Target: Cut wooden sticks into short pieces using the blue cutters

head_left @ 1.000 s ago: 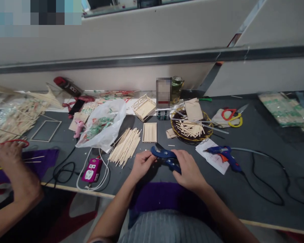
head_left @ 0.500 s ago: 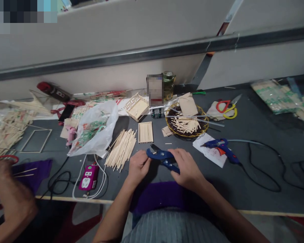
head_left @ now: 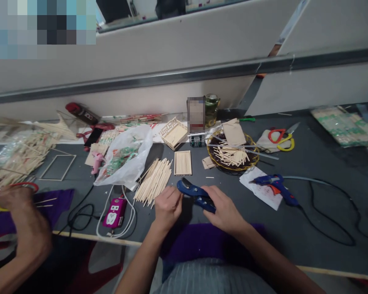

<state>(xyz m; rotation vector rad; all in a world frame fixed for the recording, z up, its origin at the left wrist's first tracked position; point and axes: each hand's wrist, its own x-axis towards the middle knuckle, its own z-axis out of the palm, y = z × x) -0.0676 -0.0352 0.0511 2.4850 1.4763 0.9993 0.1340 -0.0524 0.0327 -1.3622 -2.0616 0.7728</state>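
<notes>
Through the head camera I see my right hand [head_left: 222, 210] wrapped around the handles of a smooth, dark-blue cutter with a curved head [head_left: 192, 190]. My left hand [head_left: 169, 206] is drawn in narrow, its fingers bunched just beside the cutter's head. Both are above the near part of the matte dark-grey counter [head_left: 282, 232]. Ahead lie a loose sheaf of thin, pale wooden sticks [head_left: 154, 181] and a flat rectangular slatted wooden panel [head_left: 183, 163]. To the right, short cut pieces fill a round, yellow-rimmed woven basket [head_left: 254, 164], and a blue plastic glue gun with an orange trigger [head_left: 277, 185] rests partly on creased white paper [head_left: 272, 200]. To the left is a crumpled, translucent plastic bag [head_left: 142, 143].

I can't make out what my left fingertips pinch, if anything; they cover it. My right palm hides the handle ends. At far left, another person's hand [head_left: 15, 200] covers part of red-and-yellow-handled scissors [head_left: 29, 185], which the edge cuts off. Blocky pixels mask the upper-left corner.
</notes>
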